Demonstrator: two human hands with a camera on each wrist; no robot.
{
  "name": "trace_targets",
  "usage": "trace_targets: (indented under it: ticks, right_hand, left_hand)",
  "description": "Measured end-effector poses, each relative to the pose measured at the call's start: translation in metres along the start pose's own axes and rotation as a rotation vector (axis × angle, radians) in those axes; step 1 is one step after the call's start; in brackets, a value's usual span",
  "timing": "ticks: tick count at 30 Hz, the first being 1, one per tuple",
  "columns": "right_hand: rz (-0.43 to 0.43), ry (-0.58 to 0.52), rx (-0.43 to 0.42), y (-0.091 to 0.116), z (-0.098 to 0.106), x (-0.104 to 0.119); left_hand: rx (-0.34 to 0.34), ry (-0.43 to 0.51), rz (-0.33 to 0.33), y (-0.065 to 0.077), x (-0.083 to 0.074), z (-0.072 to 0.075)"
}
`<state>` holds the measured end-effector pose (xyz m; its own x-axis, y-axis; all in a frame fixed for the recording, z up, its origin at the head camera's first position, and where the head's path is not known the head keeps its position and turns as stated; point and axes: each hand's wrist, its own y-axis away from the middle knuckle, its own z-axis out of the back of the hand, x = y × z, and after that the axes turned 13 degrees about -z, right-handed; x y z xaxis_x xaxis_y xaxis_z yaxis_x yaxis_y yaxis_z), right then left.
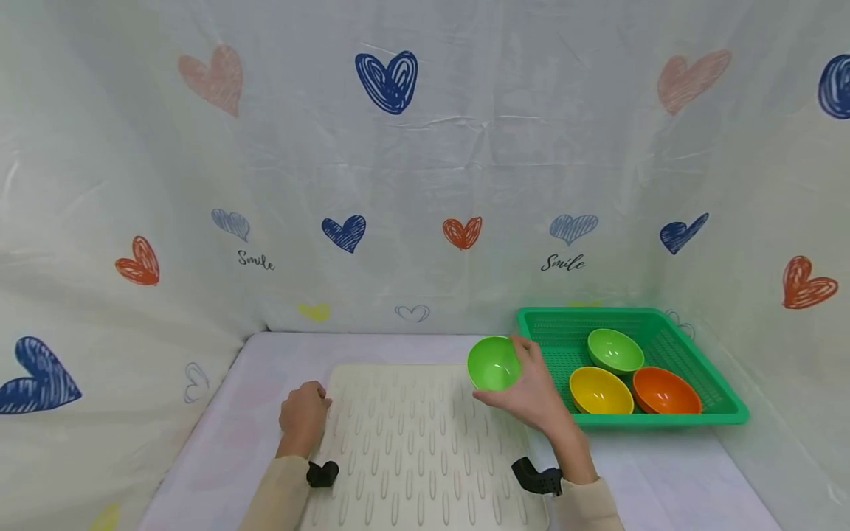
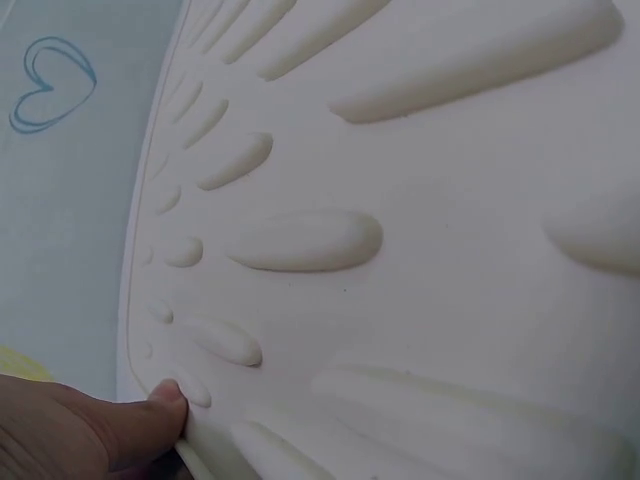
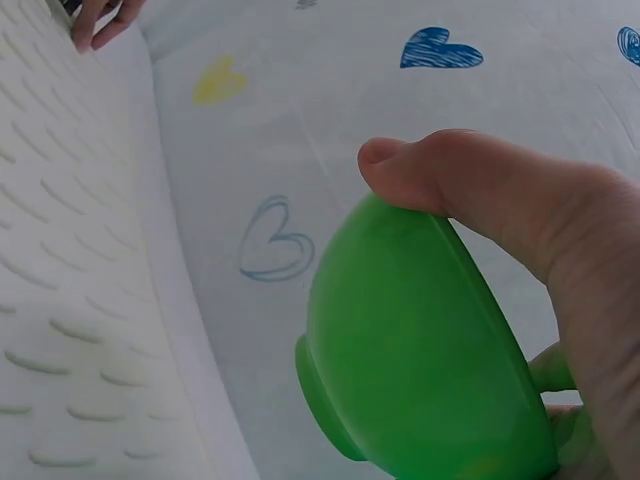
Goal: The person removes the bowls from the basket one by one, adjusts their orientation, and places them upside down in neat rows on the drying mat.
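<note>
My right hand [image 1: 527, 387] holds a light green bowl [image 1: 492, 363] by its rim, above the far right part of a white ridged mat [image 1: 425, 457]. In the right wrist view the bowl [image 3: 410, 340] is tilted on its side, thumb on the near rim, with the other fingers mostly hidden behind it. At the mat's left edge is my left hand [image 1: 304, 414]. The left wrist view shows its thumb on top of the mat's rim [image 2: 190, 455] and the fingers tucked out of sight below.
To the right stands a green basket [image 1: 664, 420] holding another green bowl [image 1: 614, 350], a yellow bowl [image 1: 600, 391] and an orange bowl [image 1: 666, 391]. A white table [image 1: 226, 442] lies beneath, with a heart-printed sheet [image 1: 425, 162] hanging behind and at both sides.
</note>
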<state>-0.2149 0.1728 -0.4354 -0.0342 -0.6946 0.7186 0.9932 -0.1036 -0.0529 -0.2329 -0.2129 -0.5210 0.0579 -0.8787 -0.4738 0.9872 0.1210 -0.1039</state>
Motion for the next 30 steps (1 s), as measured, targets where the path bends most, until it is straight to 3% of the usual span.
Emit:
trace_targets:
  ticks: [11, 16, 23, 30]
  right_hand:
    - [-0.012, -0.063, 0.015, 0.023, -0.044, -0.006]
    - [-0.022, -0.030, -0.008, 0.032, -0.058, -0.012]
    - [-0.076, -0.051, 0.029, 0.042, -0.066, -0.019]
    - [-0.039, -0.025, 0.021, 0.044, -0.067, -0.019]
  left_hand:
    - [0.021, 0.000, 0.004, -0.001, 0.000, 0.000]
    - [0.004, 0.043, -0.005, 0.000, 0.006, 0.001]
    - [0.014, 0.043, -0.040, -0.002, 0.005, 0.002]
    - [0.033, 0.051, -0.034, 0.001, 0.002, 0.004]
